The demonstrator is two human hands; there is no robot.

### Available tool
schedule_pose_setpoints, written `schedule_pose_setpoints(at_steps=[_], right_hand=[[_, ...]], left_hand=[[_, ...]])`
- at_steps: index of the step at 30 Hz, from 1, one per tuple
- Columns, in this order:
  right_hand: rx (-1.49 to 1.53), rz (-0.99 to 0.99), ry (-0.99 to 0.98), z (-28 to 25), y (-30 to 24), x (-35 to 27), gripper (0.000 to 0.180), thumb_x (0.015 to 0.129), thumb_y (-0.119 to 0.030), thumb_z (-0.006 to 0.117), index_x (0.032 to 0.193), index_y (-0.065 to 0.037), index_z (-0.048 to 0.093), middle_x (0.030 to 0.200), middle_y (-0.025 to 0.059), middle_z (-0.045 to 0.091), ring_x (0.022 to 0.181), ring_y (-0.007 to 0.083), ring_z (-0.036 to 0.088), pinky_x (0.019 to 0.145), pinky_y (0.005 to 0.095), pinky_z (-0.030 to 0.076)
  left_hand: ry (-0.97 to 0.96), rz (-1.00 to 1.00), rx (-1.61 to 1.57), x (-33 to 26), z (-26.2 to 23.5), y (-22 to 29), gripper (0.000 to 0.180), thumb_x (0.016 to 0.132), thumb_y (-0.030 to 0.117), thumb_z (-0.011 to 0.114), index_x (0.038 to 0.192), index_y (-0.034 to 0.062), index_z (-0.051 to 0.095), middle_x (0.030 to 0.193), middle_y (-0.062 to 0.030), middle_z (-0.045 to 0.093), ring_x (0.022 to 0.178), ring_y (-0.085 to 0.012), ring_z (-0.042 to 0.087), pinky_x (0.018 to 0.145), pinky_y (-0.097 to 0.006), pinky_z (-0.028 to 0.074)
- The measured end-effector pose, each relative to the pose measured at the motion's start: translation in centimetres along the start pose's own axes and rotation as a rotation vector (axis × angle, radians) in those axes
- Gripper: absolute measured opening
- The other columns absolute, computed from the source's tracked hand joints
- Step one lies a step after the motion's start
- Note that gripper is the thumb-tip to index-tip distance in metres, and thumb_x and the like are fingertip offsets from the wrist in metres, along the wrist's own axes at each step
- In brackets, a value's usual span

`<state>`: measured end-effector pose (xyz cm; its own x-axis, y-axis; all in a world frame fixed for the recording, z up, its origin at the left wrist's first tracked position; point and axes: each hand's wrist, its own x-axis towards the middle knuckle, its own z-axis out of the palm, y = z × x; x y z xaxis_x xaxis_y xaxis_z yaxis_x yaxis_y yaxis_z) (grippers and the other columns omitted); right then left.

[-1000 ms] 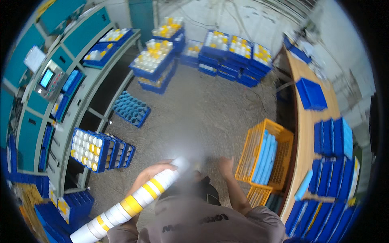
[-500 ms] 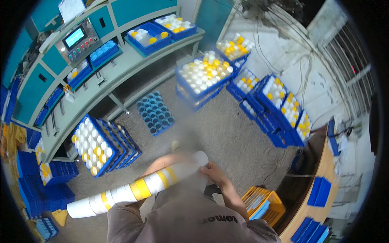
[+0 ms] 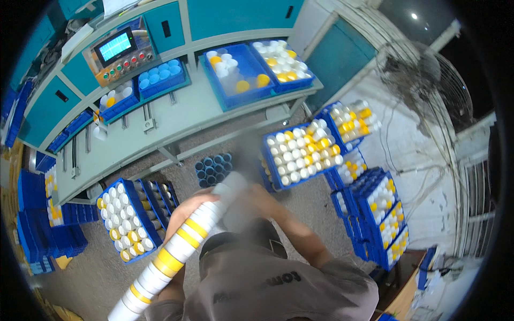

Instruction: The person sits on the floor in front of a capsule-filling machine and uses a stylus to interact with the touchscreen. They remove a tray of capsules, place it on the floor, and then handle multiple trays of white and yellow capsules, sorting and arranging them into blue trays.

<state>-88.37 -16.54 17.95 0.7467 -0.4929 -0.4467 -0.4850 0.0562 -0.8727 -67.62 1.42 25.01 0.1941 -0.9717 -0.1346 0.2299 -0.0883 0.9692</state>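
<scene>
A long stack of nested white and yellow cups (image 3: 169, 262) runs slantwise from the lower left up to the middle. My left hand (image 3: 187, 211) is wrapped around its upper part, and the lower stretch lies along my left forearm. Close to the stack's upper end is my right hand (image 3: 258, 201); a grey smear over this part of the picture hides its fingers, so whether it touches the cups does not show. Beyond the hands, a floor crate with dark round openings (image 3: 213, 169) is partly covered by the smear.
Blue crates of white and yellow cups stand on the floor at left (image 3: 124, 221), ahead (image 3: 301, 154) and right (image 3: 383, 214). Across the far side runs a grey bench (image 3: 187, 109) with blue trays and a control panel (image 3: 119, 53). A fan (image 3: 423, 75) is at the upper right.
My view has shifted toward the bench. The stack has turned steeper, its upper end raised and its lower end nearer my body. My right hand, earlier gripping the upper end, is now blurred there.
</scene>
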Motion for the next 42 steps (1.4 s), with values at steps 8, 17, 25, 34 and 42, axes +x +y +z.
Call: schedule_pose_setpoints(at_steps=[8, 17, 25, 34, 42], right_hand=[[0.231, -0.556, -0.171, -13.0, -10.6, 31.3, 0.031, 0.097, -0.024, 0.069, 0.115, 0.001, 0.068, 0.103, 0.0099, 0.071, 0.094, 0.0170, 0.065, 0.086, 0.0298, 0.051], [-0.441, -0.398, 0.431, -32.8, -16.1, 56.6, 0.031, 0.089, -0.029, 0.073, 0.100, 0.000, 0.071, 0.095, 0.0169, 0.072, 0.087, 0.0298, 0.069, 0.076, 0.0406, 0.054], [-1.182, -0.399, 0.289, -43.0, -12.0, 76.5, 0.028, 0.082, -0.029, 0.076, 0.094, -0.004, 0.070, 0.092, 0.0168, 0.071, 0.087, 0.0360, 0.068, 0.077, 0.0476, 0.052], [-0.055, -0.316, -0.345, -32.7, -20.3, 65.5, 0.032, 0.093, -0.020, 0.067, 0.120, -0.005, 0.059, 0.126, 0.0142, 0.060, 0.113, 0.0287, 0.060, 0.103, 0.0435, 0.044], [0.381, -0.222, -0.884, -21.3, -18.9, 60.3, 0.095, 0.077, -0.016, 0.088, 0.152, -0.005, 0.032, 0.135, 0.0182, 0.053, 0.124, 0.0252, 0.055, 0.103, 0.0394, 0.049]], left_hand=[[0.363, -0.194, -0.868, 24.4, -14.3, 1.2, 0.047, 0.096, 0.026, 0.056, 0.123, -0.0128, 0.054, 0.099, -0.0259, 0.070, 0.078, -0.0325, 0.072, 0.073, -0.038, 0.061], [0.383, -0.565, -1.030, 42.9, -19.6, -0.1, 0.033, 0.098, 0.028, 0.057, 0.106, -0.0034, 0.065, 0.089, -0.0166, 0.072, 0.077, -0.0275, 0.070, 0.078, -0.037, 0.059], [0.489, -0.788, -0.886, 47.8, -20.0, -2.2, 0.057, 0.093, 0.038, 0.068, 0.125, -0.0068, 0.054, 0.095, -0.0182, 0.073, 0.079, -0.0260, 0.074, 0.064, -0.035, 0.063], [0.546, -0.430, -1.000, 51.7, -19.2, 3.0, 0.055, 0.098, 0.034, 0.056, 0.127, -0.0120, 0.054, 0.109, -0.0259, 0.069, 0.089, -0.0320, 0.073, 0.078, -0.038, 0.063], [0.600, -0.390, -1.061, 50.3, -18.3, 5.6, 0.049, 0.098, 0.032, 0.056, 0.122, -0.0107, 0.058, 0.104, -0.0265, 0.071, 0.087, -0.0339, 0.072, 0.076, -0.037, 0.062]])
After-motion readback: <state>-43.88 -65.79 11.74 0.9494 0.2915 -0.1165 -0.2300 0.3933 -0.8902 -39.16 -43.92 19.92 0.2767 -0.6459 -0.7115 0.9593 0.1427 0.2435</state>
